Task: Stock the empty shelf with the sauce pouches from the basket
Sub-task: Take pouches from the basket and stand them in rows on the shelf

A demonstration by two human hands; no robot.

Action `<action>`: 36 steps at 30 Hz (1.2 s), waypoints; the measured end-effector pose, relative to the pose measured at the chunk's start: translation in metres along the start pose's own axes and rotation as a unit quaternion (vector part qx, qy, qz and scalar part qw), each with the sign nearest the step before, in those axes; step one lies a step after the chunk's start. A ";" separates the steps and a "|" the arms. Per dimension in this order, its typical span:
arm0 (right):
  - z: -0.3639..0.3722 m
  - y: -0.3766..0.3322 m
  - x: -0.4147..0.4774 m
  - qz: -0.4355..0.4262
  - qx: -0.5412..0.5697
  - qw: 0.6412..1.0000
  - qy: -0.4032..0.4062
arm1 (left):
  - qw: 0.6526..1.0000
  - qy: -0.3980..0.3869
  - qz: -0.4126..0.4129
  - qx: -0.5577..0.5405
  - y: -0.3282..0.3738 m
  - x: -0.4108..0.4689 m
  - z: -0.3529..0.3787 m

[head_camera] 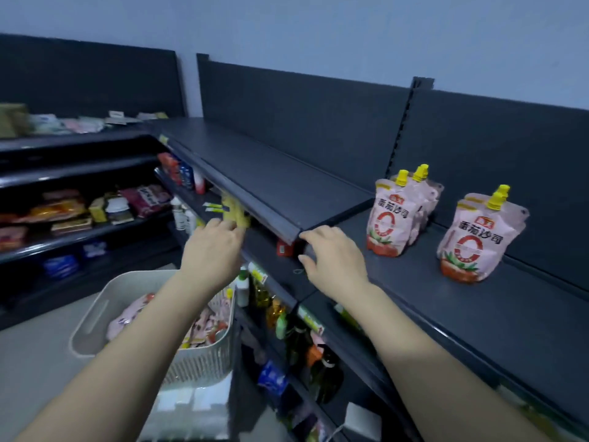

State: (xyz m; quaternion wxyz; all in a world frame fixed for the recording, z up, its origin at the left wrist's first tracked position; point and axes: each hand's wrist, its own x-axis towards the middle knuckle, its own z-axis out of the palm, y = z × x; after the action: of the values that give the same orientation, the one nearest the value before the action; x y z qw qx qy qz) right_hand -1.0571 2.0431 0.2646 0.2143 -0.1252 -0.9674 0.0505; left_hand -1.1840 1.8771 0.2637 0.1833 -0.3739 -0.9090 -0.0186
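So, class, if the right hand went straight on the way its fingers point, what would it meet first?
The right hand would meet the shelf's front rail first; it looks nearly touching, depth unclear.

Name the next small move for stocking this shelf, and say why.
Probably lower the left hand into the basket for another pouch. The right hand rests on the shelf edge holding no pouch, few sauce pouches stand there, and more lie in the basket.
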 end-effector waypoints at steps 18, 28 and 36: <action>0.173 -0.160 0.022 -0.021 -0.002 0.969 -0.248 | 0.963 -0.239 -0.125 0.006 -0.185 -0.102 0.115; 0.289 -0.171 0.080 -0.095 -0.001 0.936 -0.340 | 0.907 -0.365 -0.206 -0.033 -0.234 -0.080 0.214; 0.365 -0.180 0.109 -0.167 0.000 0.895 -0.414 | 0.846 -0.418 -0.312 -0.111 -0.250 -0.066 0.275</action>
State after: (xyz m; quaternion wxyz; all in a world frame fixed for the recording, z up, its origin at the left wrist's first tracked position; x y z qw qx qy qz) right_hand -1.3482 1.8822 0.0065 -0.2006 0.0701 -0.9752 0.0611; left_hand -1.4005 1.7001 0.0099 -0.2723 -0.0612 -0.9601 -0.0174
